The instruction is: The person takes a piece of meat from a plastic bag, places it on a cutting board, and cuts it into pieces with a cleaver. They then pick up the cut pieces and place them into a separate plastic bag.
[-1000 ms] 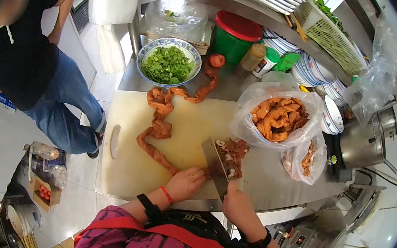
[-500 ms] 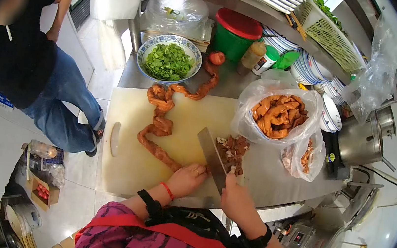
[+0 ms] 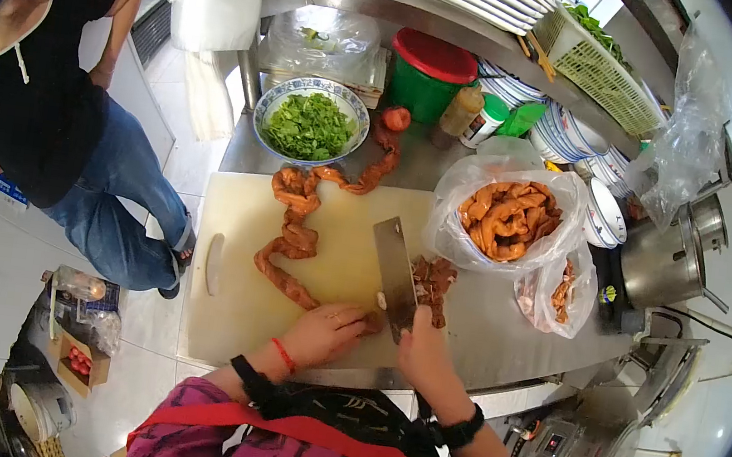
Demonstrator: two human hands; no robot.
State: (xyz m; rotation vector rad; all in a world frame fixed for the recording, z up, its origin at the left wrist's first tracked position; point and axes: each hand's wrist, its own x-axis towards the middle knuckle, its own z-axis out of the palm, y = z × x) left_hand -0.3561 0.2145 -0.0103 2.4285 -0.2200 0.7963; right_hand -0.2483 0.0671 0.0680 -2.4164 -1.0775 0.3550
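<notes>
My right hand [image 3: 428,353] is wrapped round the handle of a cleaver [image 3: 394,267], whose broad blade points away from me over the white cutting board [image 3: 339,262]. My left hand [image 3: 326,333] presses down on the near end of a long brown cooked intestine [image 3: 299,237], fingers curled close to the blade's left side. From there the intestine winds across the board and past its far edge. Right of the cleaver lies a small heap of cut brown pieces [image 3: 434,283]. One small pale slice [image 3: 382,300] is against the blade.
Behind the board stand a bowl of chopped greens [image 3: 306,155], a tomato [image 3: 396,119] and a red-lidded green bucket [image 3: 430,77]. A plastic-lined bowl [image 3: 463,254] of brown pieces and a smaller bag [image 3: 539,309] sit right. A person [image 3: 61,109] stands at left.
The cleaver has shifted slightly and its blade now stands more upright in view. My left hand has moved a little left, apart from the blade. The view has tilted slightly.
</notes>
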